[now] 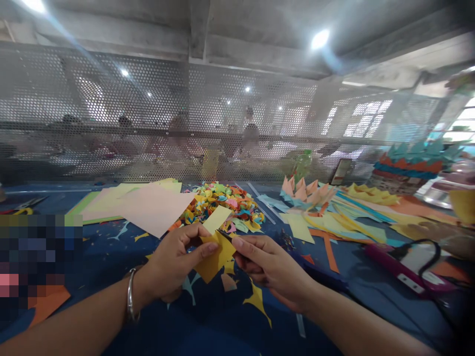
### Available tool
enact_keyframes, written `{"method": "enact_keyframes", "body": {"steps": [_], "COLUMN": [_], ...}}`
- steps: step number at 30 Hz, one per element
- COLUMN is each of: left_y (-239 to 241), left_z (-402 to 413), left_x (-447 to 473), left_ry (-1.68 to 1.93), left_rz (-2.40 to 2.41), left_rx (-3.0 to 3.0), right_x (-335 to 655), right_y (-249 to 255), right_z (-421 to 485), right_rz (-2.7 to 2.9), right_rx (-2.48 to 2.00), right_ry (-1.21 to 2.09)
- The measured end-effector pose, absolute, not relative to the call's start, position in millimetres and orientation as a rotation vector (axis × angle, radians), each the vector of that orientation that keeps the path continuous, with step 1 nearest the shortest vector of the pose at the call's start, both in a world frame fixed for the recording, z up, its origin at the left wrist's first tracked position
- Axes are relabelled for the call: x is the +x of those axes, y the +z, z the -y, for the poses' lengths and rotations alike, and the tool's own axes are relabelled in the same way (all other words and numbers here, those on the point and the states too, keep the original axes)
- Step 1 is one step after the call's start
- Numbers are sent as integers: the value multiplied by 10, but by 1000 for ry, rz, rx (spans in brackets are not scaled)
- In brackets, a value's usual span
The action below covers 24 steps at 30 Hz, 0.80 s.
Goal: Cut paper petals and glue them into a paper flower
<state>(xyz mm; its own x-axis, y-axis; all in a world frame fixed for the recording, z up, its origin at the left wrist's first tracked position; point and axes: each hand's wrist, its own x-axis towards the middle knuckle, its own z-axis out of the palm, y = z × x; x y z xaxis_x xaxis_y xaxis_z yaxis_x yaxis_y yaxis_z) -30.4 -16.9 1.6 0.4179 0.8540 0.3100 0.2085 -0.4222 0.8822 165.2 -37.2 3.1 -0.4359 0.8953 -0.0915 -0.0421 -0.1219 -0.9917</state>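
My left hand (174,259) pinches a folded yellow paper piece (215,257) between thumb and fingers, just above the blue table (208,326). My right hand (269,267) meets the same paper from the right, thumb and fingers closed on its edge next to something dark and thin that I cannot make out. A metal bangle (130,299) sits on my left wrist. Small yellow and orange offcuts (256,299) lie on the cloth under my hands.
A pile of colourful paper scraps (222,202) lies behind my hands, with pink and green sheets (148,205) to its left. Folded paper shapes and strips (334,202) spread to the right, near a pink tool with a black cord (404,272). A perforated metal screen (185,123) backs the table, with people beyond.
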Motion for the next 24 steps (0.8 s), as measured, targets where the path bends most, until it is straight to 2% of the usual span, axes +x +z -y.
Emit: {"method": "enact_keyframes", "body": {"steps": [18,24], "left_y": [-56,31], "left_z": [157,156], "left_x": [-287,-263], "left_ry": [983,1136], "left_rz": [-853,-914], "left_rx": [1759,1598], "right_x": [1665,1685], "right_y": [7,18], "right_z": [354,325], "right_rz": [1363,1438], "right_rx": [-989,-994], "right_ry": [1611,1388]}}
